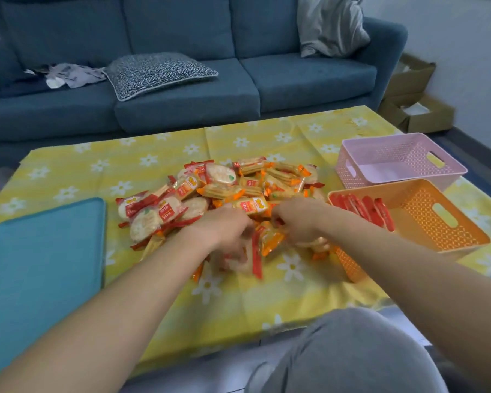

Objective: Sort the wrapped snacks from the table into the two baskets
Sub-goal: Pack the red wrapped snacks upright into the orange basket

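Note:
A heap of wrapped snacks (221, 191), some in red wrappers and some in orange, lies in the middle of the table on a yellow flowered cloth (153, 165). My left hand (227, 234) is down in the near edge of the heap, blurred, its fingers curled round a red-wrapped snack (256, 256). My right hand (298, 219) is beside it, fingers curled into the packets over an orange-wrapped snack (270, 239). An orange basket (442, 239) at the right holds several red-wrapped snacks (363, 209). Behind it stands a pink basket (391, 148) with no snacks visible inside.
A teal mat (40, 265) covers the table's near left. A blue sofa (182, 100) with a patterned cushion (159, 72) stands behind the table. Open cardboard boxes (417, 109) sit on the floor at the far right. My grey-clad knee (352, 353) is below the table edge.

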`<action>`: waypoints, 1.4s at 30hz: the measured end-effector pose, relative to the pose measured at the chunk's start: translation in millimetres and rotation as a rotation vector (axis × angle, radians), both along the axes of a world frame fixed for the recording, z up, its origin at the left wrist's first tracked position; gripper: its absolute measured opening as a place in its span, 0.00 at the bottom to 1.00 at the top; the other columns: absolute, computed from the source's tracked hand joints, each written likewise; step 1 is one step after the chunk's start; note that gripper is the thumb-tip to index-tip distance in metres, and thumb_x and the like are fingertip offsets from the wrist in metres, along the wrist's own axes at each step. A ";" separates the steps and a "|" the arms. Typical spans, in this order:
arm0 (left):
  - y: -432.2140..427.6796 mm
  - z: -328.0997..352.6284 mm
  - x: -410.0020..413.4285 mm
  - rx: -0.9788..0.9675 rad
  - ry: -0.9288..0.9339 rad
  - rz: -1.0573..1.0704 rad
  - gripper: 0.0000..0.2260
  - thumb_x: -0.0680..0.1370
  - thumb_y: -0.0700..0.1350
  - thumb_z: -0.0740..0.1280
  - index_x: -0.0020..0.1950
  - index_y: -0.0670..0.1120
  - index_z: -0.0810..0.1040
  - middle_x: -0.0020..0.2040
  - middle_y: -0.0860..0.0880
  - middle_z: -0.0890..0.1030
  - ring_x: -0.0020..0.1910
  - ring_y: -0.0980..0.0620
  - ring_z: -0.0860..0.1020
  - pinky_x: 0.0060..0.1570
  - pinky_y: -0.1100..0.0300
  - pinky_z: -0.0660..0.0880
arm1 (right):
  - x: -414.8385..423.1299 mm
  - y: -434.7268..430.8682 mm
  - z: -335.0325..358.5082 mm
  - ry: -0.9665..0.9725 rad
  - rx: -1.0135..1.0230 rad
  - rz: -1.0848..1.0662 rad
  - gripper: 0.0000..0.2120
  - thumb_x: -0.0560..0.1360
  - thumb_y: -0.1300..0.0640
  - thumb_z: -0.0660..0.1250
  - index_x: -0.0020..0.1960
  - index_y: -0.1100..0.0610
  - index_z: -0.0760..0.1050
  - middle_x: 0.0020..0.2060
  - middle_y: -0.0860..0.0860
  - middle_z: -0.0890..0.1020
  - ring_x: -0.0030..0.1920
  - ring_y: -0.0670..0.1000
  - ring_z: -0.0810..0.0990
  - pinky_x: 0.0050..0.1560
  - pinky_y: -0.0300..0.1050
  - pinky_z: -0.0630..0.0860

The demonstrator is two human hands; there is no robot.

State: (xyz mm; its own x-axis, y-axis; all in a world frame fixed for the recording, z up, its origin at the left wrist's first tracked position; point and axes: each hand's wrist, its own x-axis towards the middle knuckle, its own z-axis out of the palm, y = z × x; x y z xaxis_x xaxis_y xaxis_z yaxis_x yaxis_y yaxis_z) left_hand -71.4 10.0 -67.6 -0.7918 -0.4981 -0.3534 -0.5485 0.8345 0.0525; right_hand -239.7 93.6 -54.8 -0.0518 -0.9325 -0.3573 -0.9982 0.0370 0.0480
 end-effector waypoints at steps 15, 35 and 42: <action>4.6 18.0 66.6 0.909 1.268 0.868 0.26 0.63 0.46 0.83 0.58 0.48 0.79 0.56 0.43 0.84 0.53 0.42 0.84 0.52 0.45 0.81 | 45.7 -13.2 45.5 -1.373 -0.363 -0.626 0.10 0.81 0.62 0.65 0.61 0.59 0.78 0.41 0.54 0.84 0.41 0.52 0.82 0.44 0.47 0.82; -84.4 -46.0 174.0 0.928 1.208 1.331 0.20 0.71 0.42 0.79 0.60 0.39 0.79 0.50 0.40 0.87 0.49 0.42 0.85 0.60 0.45 0.79 | 151.5 -137.9 -34.0 -0.478 -0.163 -0.436 0.28 0.77 0.65 0.64 0.75 0.63 0.60 0.72 0.65 0.64 0.65 0.65 0.75 0.60 0.54 0.77; -95.7 -53.1 167.7 0.996 1.237 1.313 0.51 0.48 0.52 0.86 0.68 0.44 0.74 0.53 0.43 0.86 0.51 0.44 0.86 0.54 0.48 0.81 | 139.5 -139.2 -23.8 -0.664 -0.066 -0.539 0.14 0.71 0.58 0.76 0.39 0.59 0.71 0.33 0.53 0.74 0.32 0.50 0.74 0.29 0.42 0.70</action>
State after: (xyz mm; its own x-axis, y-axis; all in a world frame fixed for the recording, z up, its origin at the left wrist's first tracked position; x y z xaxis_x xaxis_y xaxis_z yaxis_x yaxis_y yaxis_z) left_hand 96.4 -85.7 -120.7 -0.1790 -0.8605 -0.4769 0.0079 -0.4859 0.8740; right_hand -100.2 -45.6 -78.7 -0.2933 -0.8606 -0.4164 -0.6636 0.4968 -0.5594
